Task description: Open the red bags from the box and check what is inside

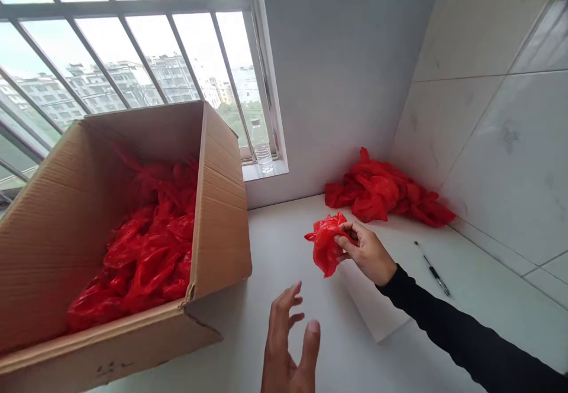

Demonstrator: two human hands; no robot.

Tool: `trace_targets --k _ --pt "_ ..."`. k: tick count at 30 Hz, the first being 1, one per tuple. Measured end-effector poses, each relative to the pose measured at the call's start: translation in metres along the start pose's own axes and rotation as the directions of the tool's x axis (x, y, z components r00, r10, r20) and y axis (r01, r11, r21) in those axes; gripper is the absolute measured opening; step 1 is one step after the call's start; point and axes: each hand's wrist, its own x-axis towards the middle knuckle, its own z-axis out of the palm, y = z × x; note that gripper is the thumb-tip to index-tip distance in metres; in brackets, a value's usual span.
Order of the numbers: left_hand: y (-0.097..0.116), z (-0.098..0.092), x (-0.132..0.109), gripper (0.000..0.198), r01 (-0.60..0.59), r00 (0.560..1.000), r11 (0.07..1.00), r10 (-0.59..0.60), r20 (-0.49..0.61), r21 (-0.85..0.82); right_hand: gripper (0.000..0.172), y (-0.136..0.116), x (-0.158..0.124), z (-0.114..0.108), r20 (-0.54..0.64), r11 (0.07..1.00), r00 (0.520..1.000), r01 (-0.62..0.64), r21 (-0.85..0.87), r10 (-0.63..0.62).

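Observation:
A crumpled red plastic bag (326, 245) is pinched between the thumb and fingers of my right hand (366, 252), held up over the white tabletop. Below and to the left of it, my left hand (290, 345) has its thumb and fingers spread with nothing between them. Beneath my right hand lies a white sheet of paper (375, 313), partly covered by the hand and the bag. To my left stands an open cardboard box (224, 215) with many crumpled red plastic bags (151, 251) inside. Another heap of red bags (381, 189) rests against the wall at the back right.
A black pen (433, 271) lies on the white table (275, 251), right of the paper. On the window sill stands a clear plastic bottle (261, 147). A barred window (133, 26) is behind the box, and a tiled wall (501, 144) bounds the right side.

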Motion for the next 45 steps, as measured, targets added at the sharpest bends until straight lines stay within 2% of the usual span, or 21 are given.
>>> trace_targets --k 2,5,7,9,10,13,15,17,19,20,22,25,27,29,31,32,35,37,40,43,45 --pt "-0.01 0.009 0.0 0.044 -0.015 0.996 1.0 0.016 0.092 -0.003 0.027 -0.005 -0.05 0.017 0.121 0.998 0.992 -0.039 0.045 0.033" --pt "-0.028 0.006 -0.006 0.03 0.112 0.99 0.99 -0.103 0.1 -0.083 0.022 -0.018 -0.102 0.025 0.358 0.999 0.933 -0.048 -0.002 0.046" --pt "-0.039 -0.002 -0.016 0.022 0.206 0.977 0.967 -0.195 0.084 -0.151 0.022 -0.023 -0.117 0.022 0.342 0.987 0.939 0.08 -0.142 -0.027" --pt "-0.046 -0.011 -0.026 0.022 0.247 0.968 0.95 -0.234 0.086 -0.191 0.031 -0.02 -0.12 0.019 0.313 0.923 0.94 0.233 -0.305 -0.134" --pt "-0.048 -0.014 -0.03 0.02 0.258 0.966 0.943 -0.246 0.081 -0.21 0.036 -0.017 -0.119 0.019 0.344 0.895 0.927 0.276 -0.351 -0.151" --pt "-0.049 -0.018 -0.038 0.02 0.273 0.961 0.93 -0.273 0.033 -0.248 0.038 -0.005 -0.117 0.024 0.492 0.899 0.869 0.259 -0.354 -0.057" --pt "-0.048 -0.018 -0.04 0.024 0.279 0.957 0.925 -0.289 -0.002 -0.257 0.038 0.0 -0.119 0.029 0.509 0.907 0.86 0.236 -0.348 -0.029" --pt "-0.049 -0.021 -0.042 0.028 0.295 0.95 0.922 -0.311 -0.028 -0.25 0.033 0.002 -0.121 0.03 0.524 0.896 0.848 0.287 -0.339 -0.074" --pt "-0.054 -0.03 -0.043 0.031 0.324 0.935 0.919 -0.348 -0.075 -0.225 0.015 0.003 -0.121 0.026 0.54 0.878 0.829 0.359 -0.317 -0.144" --pt "-0.058 -0.037 -0.043 0.032 0.341 0.922 0.917 -0.369 -0.117 -0.208 0.009 0.003 -0.12 0.021 0.527 0.87 0.832 0.379 -0.315 -0.172" --pt "-0.066 -0.054 -0.043 0.031 0.372 0.887 0.913 -0.402 -0.225 -0.165 0.01 0.003 -0.116 0.009 0.445 0.864 0.877 0.358 -0.354 -0.181" --pt "-0.07 -0.075 -0.043 0.028 0.404 0.857 0.908 -0.417 -0.303 -0.107 0.008 0.003 -0.112 -0.007 0.338 0.87 0.936 0.248 -0.426 -0.101" --pt "-0.062 -0.078 -0.044 0.028 0.362 0.886 0.929 -0.368 -0.283 -0.077 0.006 0.001 -0.112 -0.011 0.357 0.871 0.932 0.225 -0.436 -0.062" --pt "-0.047 -0.073 -0.045 0.032 0.273 0.943 0.962 -0.262 -0.203 0.028 0.003 -0.002 -0.114 -0.007 0.387 0.881 0.921 0.215 -0.421 -0.04" --pt "-0.031 -0.063 -0.047 0.039 0.132 0.991 0.965 -0.13 -0.022 0.229 0.013 -0.006 -0.116 0.001 0.417 0.903 0.909 0.173 -0.393 0.007" --pt "-0.025 -0.059 -0.047 0.043 0.049 0.993 0.943 -0.083 0.088 0.329 0.018 -0.008 -0.117 0.005 0.432 0.911 0.901 0.142 -0.388 0.044" --pt "-0.016 -0.051 -0.049 0.048 -0.178 0.956 0.85 0.031 0.292 0.496 0.035 -0.009 -0.118 0.018 0.516 0.886 0.848 0.139 -0.442 0.124" --pt "-0.018 -0.051 -0.051 0.049 -0.282 0.936 0.794 0.103 0.337 0.539 0.045 -0.005 -0.119 0.024 0.605 0.85 0.787 0.231 -0.474 0.124" --pt "-0.024 -0.053 -0.057 0.048 -0.41 0.895 0.717 0.197 0.399 0.564 0.049 0.004 -0.121 0.025 0.696 0.811 0.713 0.353 -0.466 0.09" --pt "-0.029 -0.057 -0.061 0.021 -0.46 0.872 0.689 0.233 0.43 0.56 0.022 0.009 -0.122 0.02 0.702 0.779 0.706 0.389 -0.491 0.09" --pt "-0.031 -0.061 -0.062 0.014 -0.453 0.876 0.703 0.239 0.419 0.548 0.001 0.007 -0.121 0.015 0.686 0.788 0.723 0.37 -0.492 0.088"
